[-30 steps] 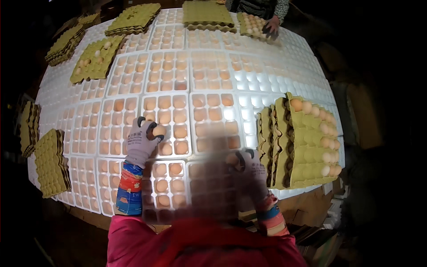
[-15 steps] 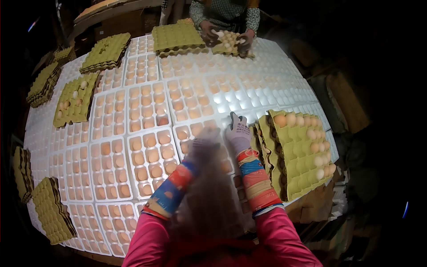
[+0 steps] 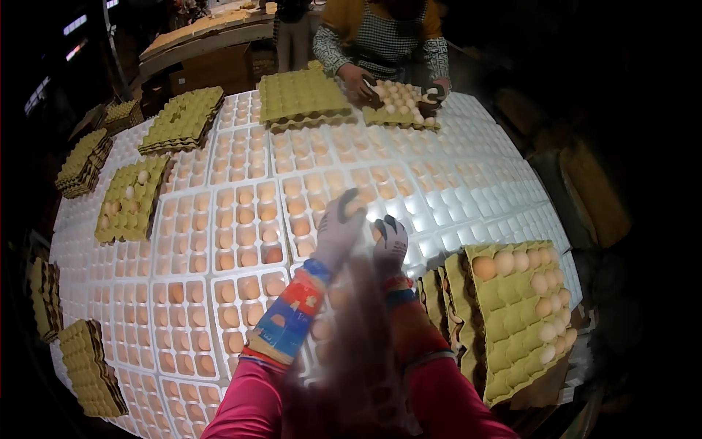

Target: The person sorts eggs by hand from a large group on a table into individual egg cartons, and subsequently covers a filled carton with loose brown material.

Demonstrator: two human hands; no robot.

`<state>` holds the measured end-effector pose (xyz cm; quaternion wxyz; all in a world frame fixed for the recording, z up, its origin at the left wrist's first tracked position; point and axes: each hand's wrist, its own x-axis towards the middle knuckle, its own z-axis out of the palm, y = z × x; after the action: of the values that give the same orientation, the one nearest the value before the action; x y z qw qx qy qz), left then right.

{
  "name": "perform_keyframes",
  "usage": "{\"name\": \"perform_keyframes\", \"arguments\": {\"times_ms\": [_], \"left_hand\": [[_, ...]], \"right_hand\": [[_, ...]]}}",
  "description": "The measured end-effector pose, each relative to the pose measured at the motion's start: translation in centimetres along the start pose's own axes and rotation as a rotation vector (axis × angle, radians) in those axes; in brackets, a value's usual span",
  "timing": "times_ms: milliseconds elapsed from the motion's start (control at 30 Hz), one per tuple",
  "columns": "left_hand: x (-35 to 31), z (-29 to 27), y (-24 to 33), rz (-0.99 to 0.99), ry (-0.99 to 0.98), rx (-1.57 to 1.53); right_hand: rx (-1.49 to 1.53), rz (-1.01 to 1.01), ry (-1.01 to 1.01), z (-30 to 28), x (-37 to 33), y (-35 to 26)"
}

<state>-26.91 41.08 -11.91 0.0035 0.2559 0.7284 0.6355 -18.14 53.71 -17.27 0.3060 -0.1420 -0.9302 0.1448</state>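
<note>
Pinching an egg (image 3: 376,234) in the right hand (image 3: 390,246), left of the green carton stack (image 3: 504,336), with the left hand (image 3: 338,233) alongside, grip too unclear to tell.

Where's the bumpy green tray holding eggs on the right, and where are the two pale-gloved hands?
Bumpy green tray (image 3: 512,322), head view: bare cups.
Pale-gloved left hand (image 3: 339,230), head view: its back.
Pale-gloved right hand (image 3: 391,245), head view: its back.

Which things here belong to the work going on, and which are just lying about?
In use, it seems:
left hand and right hand, both gloved
eggs
white trays
green egg carton at right

Likely just lying about:
bench at the back
dim brown object at far right
</note>
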Motion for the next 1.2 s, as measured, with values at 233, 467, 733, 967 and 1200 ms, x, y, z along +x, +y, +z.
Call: {"name": "perform_keyframes", "arguments": {"times_ms": [233, 467, 733, 967, 1200], "left_hand": [[3.6, 3.7, -2.1, 0.237, -0.266, 0.662], [5.3, -31.8, -8.5, -0.238, 0.908, 1.169], [2.4, -48.2, -14.6, -1.204, 1.039, 0.706], [2.5, -48.7, -17.7, -0.167, 1.453, -0.099], [2.6, -53.7, -18.8, -0.109, 0.719, -1.094]], "right_hand": [[0.369, 0.228, 0.249, -0.2, -0.6, 0.1], [0.404, 0.287, 0.153, 0.2, -1.4, 0.2], [0.433, 0.303, 0.107, -0.3, -0.6, -0.2], [0.322, 0.252, 0.114, -0.2, -0.5, 0.2], [0.225, 0.197, 0.164, -0.1, -0.7, 0.1]]}}
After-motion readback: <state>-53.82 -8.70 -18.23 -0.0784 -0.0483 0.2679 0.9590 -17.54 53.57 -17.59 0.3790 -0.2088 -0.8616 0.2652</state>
